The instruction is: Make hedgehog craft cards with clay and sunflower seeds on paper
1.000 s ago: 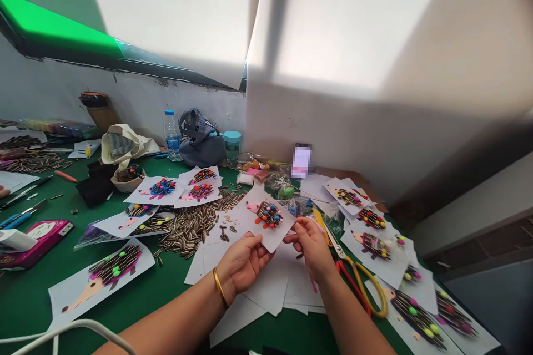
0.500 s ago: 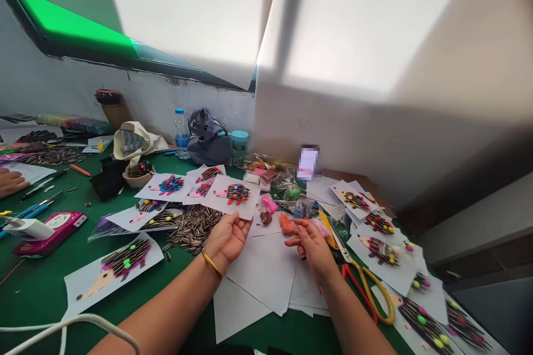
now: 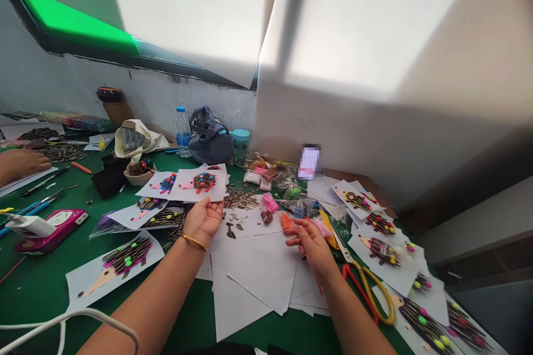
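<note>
Hedgehog card of white paper (image 3: pixel 199 184) lies crosswise left of frame centre, up-frame of the left hand (image 3: pixel 203 222), whose grip pinches it; the right hand (image 3: pixel 312 245), loosely parted, is farther.

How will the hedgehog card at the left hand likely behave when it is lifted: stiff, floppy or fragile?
The hedgehog card is probably light: it looks like a thin sheet. It may be fairly stiff, since it looks nearly flat with the left hand at its near edge. Its coloured balls look raised, so a rough grip might loosen some.
</note>
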Action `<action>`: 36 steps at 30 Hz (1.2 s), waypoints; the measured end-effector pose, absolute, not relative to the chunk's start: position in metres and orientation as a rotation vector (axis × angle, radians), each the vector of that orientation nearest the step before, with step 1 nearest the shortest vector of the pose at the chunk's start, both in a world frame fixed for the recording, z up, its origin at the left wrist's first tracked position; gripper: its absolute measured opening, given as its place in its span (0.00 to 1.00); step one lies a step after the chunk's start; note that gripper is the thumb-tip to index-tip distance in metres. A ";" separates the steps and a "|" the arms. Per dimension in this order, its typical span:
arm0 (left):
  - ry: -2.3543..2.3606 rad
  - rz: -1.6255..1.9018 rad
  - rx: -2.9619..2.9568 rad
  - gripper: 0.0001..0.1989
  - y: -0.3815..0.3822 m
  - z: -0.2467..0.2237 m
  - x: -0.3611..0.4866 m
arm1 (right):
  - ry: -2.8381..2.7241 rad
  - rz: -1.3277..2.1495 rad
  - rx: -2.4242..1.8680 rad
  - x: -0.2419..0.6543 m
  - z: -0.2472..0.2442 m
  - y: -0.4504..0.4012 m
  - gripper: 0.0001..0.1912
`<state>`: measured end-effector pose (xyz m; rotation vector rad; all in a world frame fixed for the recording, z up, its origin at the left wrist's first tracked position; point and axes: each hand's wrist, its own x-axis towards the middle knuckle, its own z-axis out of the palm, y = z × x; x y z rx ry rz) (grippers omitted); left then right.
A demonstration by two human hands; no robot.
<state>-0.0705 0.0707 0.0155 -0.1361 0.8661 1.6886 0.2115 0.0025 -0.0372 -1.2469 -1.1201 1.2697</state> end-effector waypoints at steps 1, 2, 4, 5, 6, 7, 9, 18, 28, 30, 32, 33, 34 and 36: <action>0.873 1.711 -0.146 0.11 0.074 0.016 -0.076 | -1.122 1.271 -1.246 0.212 -0.038 0.003 0.31; 0.881 1.734 -0.155 0.11 0.076 0.016 -0.081 | -1.125 1.273 -1.246 0.212 -0.039 0.003 0.31; 0.894 1.769 -0.171 0.12 0.077 0.016 -0.088 | -1.130 1.273 -1.245 0.212 -0.040 0.003 0.31; 0.901 1.782 -0.178 0.12 0.077 0.015 -0.090 | -1.133 1.273 -1.244 0.213 -0.041 0.003 0.31; 0.910 1.797 -0.185 0.12 0.075 0.013 -0.090 | -1.136 1.274 -1.243 0.213 -0.041 0.003 0.30; 0.917 1.805 -0.192 0.12 0.072 0.012 -0.089 | -1.138 1.276 -1.242 0.213 -0.040 0.003 0.30; 0.936 1.821 -0.205 0.12 0.064 0.008 -0.087 | -1.136 1.278 -1.244 0.213 -0.039 0.002 0.30; 0.994 1.911 -0.187 0.12 0.030 0.001 -0.099 | -1.123 1.277 -1.248 0.212 -0.035 0.002 0.30; 0.953 1.859 -0.200 0.14 0.022 0.005 -0.102 | -1.132 1.285 -1.250 0.212 -0.036 0.001 0.29; 0.929 1.785 -0.213 0.15 0.020 0.008 -0.097 | -1.140 1.276 -1.250 0.212 -0.037 0.001 0.29; 0.913 1.695 -0.223 0.14 0.016 0.010 -0.089 | -1.154 1.261 -1.253 0.213 -0.037 0.002 0.28; 0.908 1.646 -0.226 0.13 0.013 0.010 -0.083 | -1.161 1.250 -1.257 0.213 -0.037 0.002 0.28; 0.893 1.571 -0.203 0.12 0.010 0.010 -0.076 | -1.167 1.236 -1.260 0.213 -0.037 0.002 0.29; 0.900 1.475 -0.066 0.10 0.002 0.007 -0.060 | -1.180 1.199 -1.272 0.214 -0.036 0.001 0.29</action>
